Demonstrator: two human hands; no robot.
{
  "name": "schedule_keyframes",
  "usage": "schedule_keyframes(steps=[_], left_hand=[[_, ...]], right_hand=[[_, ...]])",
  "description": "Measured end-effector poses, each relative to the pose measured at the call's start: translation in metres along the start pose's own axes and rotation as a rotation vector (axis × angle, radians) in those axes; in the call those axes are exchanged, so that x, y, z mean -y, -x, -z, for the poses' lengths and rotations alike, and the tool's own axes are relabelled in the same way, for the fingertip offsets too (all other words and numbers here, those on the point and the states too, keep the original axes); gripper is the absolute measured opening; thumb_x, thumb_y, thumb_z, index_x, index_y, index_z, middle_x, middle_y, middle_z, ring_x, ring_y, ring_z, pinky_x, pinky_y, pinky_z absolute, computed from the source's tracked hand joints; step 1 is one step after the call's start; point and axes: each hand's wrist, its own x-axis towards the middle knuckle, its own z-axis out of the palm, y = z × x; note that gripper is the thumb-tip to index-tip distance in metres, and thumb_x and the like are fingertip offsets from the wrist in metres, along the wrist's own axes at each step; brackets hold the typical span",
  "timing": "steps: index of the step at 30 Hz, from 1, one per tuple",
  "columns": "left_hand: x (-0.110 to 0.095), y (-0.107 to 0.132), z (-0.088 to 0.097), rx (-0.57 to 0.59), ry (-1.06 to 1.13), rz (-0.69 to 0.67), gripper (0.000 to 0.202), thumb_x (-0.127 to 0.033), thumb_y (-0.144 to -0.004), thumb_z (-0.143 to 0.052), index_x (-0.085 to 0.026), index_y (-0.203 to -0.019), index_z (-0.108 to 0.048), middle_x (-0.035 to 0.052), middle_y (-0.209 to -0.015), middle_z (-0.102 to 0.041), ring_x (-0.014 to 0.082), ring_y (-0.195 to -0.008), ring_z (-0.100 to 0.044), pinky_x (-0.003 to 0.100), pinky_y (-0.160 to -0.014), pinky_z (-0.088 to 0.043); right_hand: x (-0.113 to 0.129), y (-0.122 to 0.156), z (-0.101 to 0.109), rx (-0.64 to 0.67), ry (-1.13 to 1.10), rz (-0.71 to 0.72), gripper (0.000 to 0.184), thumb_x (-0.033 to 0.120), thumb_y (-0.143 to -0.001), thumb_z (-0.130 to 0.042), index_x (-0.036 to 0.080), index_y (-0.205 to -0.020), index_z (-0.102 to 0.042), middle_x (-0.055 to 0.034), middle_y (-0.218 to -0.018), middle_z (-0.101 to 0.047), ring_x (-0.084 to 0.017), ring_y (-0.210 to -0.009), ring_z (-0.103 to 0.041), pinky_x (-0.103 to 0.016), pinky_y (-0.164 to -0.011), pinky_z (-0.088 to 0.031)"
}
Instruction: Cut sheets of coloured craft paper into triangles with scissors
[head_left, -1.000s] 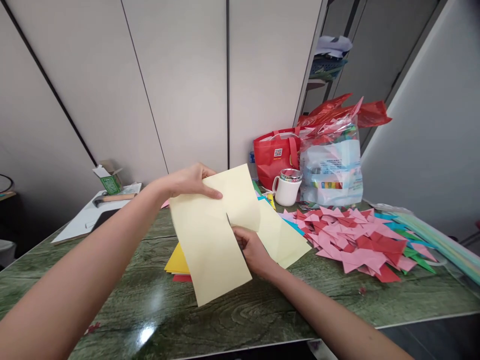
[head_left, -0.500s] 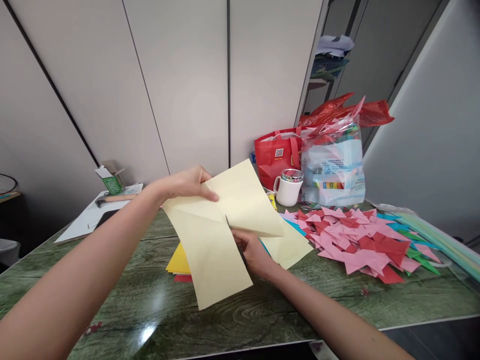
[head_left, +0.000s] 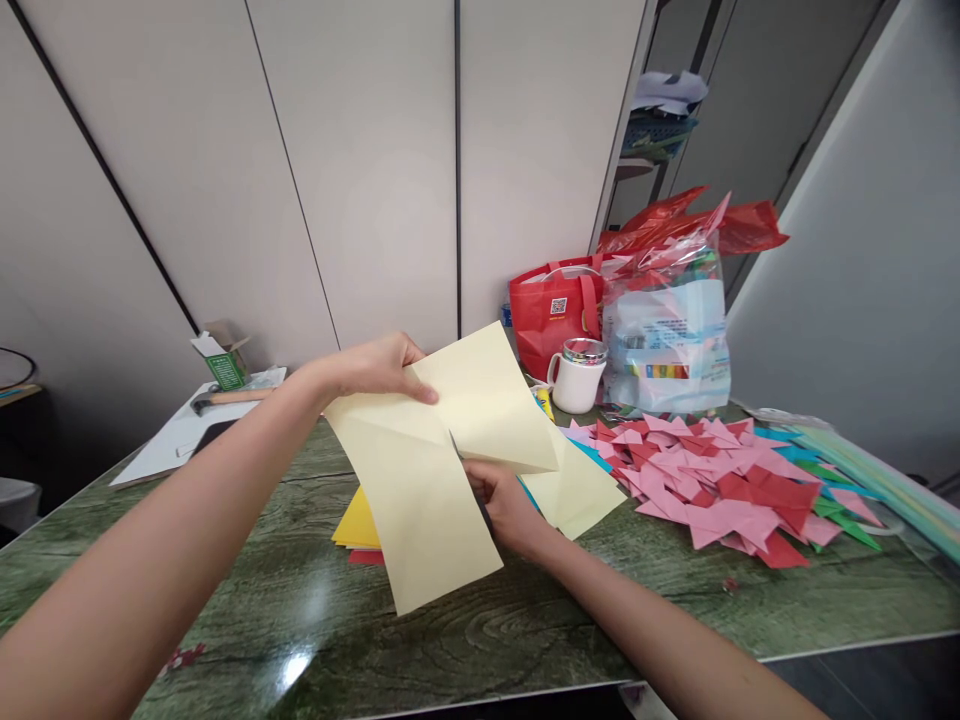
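Note:
A pale yellow sheet of paper [head_left: 427,510] is held up above the table, with a slit running from its near edge to about its middle. My left hand [head_left: 382,368] pinches its far left edge, thumb on top. At the slit is my right hand [head_left: 510,505], closed around scissors [head_left: 453,440]; only a thin dark blade shows in the cut, and the rest is hidden by paper and fingers. The flap right of the slit curls up over my right hand. Another pale yellow sheet [head_left: 581,485] lies on the table behind that hand. Yellow paper [head_left: 355,522] shows beneath the held sheet.
Folded pink and red paper pieces [head_left: 720,480] are heaped on the right, with green and blue ones beside them. Behind stand a white mug [head_left: 576,382], a red bag [head_left: 547,325] and a plastic bag [head_left: 667,340]. A hammer [head_left: 232,397] and green box [head_left: 227,368] sit far left.
The right flap of the sheet has shifted slightly left, and its near edge has risen a little. Both hands stay in nearly the same place.

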Motion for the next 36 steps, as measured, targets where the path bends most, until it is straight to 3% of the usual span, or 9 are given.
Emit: schedule_keyframes(steps=[11,28,36], left_hand=[[0.000,-0.003,0.001,-0.002,-0.066,-0.006,0.031,-0.044,-0.058,-0.066,-0.018,-0.075,-0.063,0.0049,-0.075,-0.069,0.0173,-0.060,-0.062,0.022,-0.045,-0.042],[0.008,-0.010,0.002,0.008,-0.087,-0.055,0.033,-0.046,-0.057,-0.067,-0.018,-0.073,-0.063,0.0052,-0.074,-0.068,0.0163,-0.057,-0.060,0.022,-0.043,-0.039],[0.006,-0.011,0.003,0.002,-0.104,-0.048,0.032,-0.046,-0.057,-0.066,-0.018,-0.073,-0.063,0.0057,-0.075,-0.068,0.0178,-0.059,-0.061,0.023,-0.044,-0.040]], right_hand=[[0.003,0.000,-0.002,0.010,0.015,-0.005,0.029,0.027,-0.058,-0.073,0.015,-0.084,-0.065,-0.0031,-0.077,-0.070,-0.019,-0.071,-0.064,-0.030,-0.064,-0.051],[0.001,0.000,-0.001,-0.024,0.009,-0.008,0.014,0.019,-0.061,-0.070,0.015,-0.074,-0.064,0.0006,-0.068,-0.067,-0.013,-0.058,-0.060,-0.025,-0.058,-0.047],[-0.002,-0.001,0.000,-0.039,0.022,-0.014,0.014,0.022,-0.059,-0.070,0.014,-0.067,-0.062,0.0011,-0.062,-0.064,-0.013,-0.056,-0.057,-0.024,-0.053,-0.046]])
